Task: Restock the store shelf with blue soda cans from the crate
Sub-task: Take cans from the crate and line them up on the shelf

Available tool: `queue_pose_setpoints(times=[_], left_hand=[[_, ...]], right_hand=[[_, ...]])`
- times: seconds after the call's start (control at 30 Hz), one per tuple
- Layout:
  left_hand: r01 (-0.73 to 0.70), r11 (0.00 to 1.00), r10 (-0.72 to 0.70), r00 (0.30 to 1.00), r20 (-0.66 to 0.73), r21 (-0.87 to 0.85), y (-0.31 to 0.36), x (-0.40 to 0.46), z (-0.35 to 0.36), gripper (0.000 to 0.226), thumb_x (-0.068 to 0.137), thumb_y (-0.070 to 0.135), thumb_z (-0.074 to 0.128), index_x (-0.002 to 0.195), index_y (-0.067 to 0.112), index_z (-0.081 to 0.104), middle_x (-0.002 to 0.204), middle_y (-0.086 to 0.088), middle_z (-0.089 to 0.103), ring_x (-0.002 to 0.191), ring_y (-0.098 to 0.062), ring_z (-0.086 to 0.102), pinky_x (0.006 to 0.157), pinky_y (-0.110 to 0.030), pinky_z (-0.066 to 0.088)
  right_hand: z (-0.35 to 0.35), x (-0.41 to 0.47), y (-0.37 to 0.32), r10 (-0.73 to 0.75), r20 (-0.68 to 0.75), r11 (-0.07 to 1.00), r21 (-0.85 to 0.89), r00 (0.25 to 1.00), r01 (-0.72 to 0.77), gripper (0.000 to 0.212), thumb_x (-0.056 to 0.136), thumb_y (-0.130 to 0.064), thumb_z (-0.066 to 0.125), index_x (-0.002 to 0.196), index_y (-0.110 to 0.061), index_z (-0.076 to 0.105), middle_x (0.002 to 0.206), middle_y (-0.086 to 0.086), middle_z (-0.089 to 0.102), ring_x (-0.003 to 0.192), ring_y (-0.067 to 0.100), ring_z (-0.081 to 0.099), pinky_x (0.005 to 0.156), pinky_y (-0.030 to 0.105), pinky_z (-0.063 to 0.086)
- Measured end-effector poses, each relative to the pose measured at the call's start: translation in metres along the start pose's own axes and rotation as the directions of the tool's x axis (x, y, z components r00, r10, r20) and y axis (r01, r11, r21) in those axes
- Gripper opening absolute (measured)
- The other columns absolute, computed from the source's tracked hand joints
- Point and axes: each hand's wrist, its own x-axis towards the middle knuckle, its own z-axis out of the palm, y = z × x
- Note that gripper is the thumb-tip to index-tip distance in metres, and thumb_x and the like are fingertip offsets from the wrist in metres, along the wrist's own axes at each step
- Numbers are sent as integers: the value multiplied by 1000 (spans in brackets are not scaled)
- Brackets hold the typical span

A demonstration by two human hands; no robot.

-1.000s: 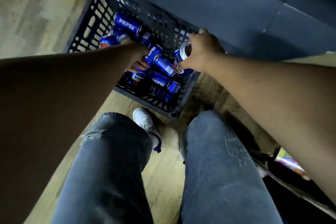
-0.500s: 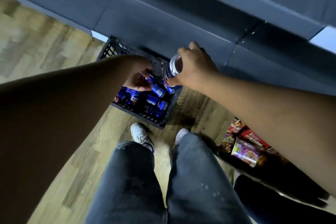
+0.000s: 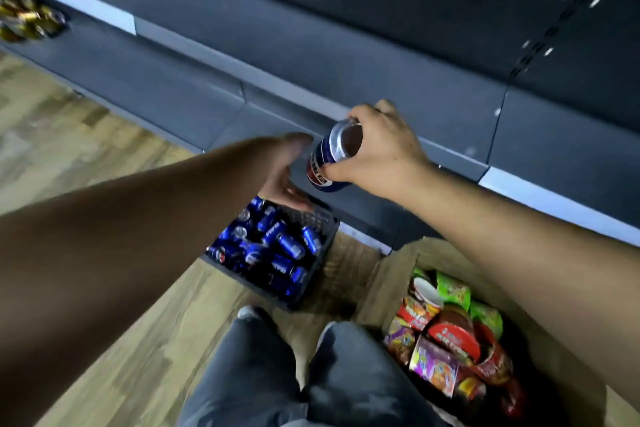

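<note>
My right hand (image 3: 381, 149) grips a blue soda can (image 3: 329, 159) by its side, held above the floor in front of the dark shelf (image 3: 311, 55). Just left of the can, my left hand (image 3: 284, 173) is open, fingers stretched and holding nothing. Below both hands, a black crate (image 3: 322, 218) sits on the floor with several blue cans (image 3: 277, 246) lying in it.
A cardboard box (image 3: 391, 274) full of colourful snack packs (image 3: 446, 333) stands on the wooden floor at the right. My legs in grey jeans (image 3: 277, 378) are at the bottom. Gold-wrapped goods (image 3: 24, 17) lie on the shelf at far left.
Both hands have risen out of the crate towards the shelf. The right hand carries the can up; the left hand has come away from the cans holding nothing.
</note>
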Motion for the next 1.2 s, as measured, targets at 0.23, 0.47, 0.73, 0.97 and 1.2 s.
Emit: queue_pose_setpoints(times=[0.23, 0.47, 0.73, 0.97, 1.2], left_hand=[[-175, 958, 211, 966, 147, -229, 34, -50, 13, 43, 93, 39, 50, 96, -4, 55, 100, -25, 64, 81, -36, 65, 49, -39, 57], [-390, 890, 442, 865, 236, -235, 72, -94, 19, 38, 92, 43, 47, 84, 8, 59, 58, -8, 67, 65, -20, 62, 56, -29, 53], [-591, 745, 663, 706, 249, -310, 91, -122, 20, 28, 87, 42, 56, 100, 17, 61, 80, -4, 63, 67, -15, 63, 51, -26, 55], [-826, 517, 855, 485, 183, -224, 111, -144, 10, 11, 86, 23, 63, 85, 12, 61, 72, -5, 64, 64, -17, 63, 59, -30, 58], [-893, 414, 883, 347, 317, -174, 126, -153, -11, 17, 72, 29, 66, 82, 16, 67, 75, -3, 69, 65, -15, 66, 60, -27, 55]], right_hand=[[-56, -14, -27, -83, -220, 996, 6, 972, 86, 71, 64, -38, 80, 124, -22, 47, 117, 0, 37, 115, 20, 43, 95, 34, 42], [-70, -35, -37, -147, -525, 988, -34, 838, 152, 72, 62, -26, 83, 123, -12, 47, 121, 5, 38, 114, 23, 41, 93, 33, 42], [-62, -33, -39, -242, -815, 959, -119, 527, 257, 84, 50, -12, 88, 115, -19, 36, 118, -2, 30, 107, 18, 38, 91, 28, 37], [-59, -27, -55, -121, -814, 976, 6, 568, 216, 75, 55, -44, 77, 114, -22, 35, 123, -3, 34, 112, 18, 40, 93, 36, 30], [-93, -34, -68, 92, -365, 650, 726, 926, 222, 71, 55, -36, 77, 115, -30, 40, 122, -10, 51, 104, -9, 51, 85, 7, 41]])
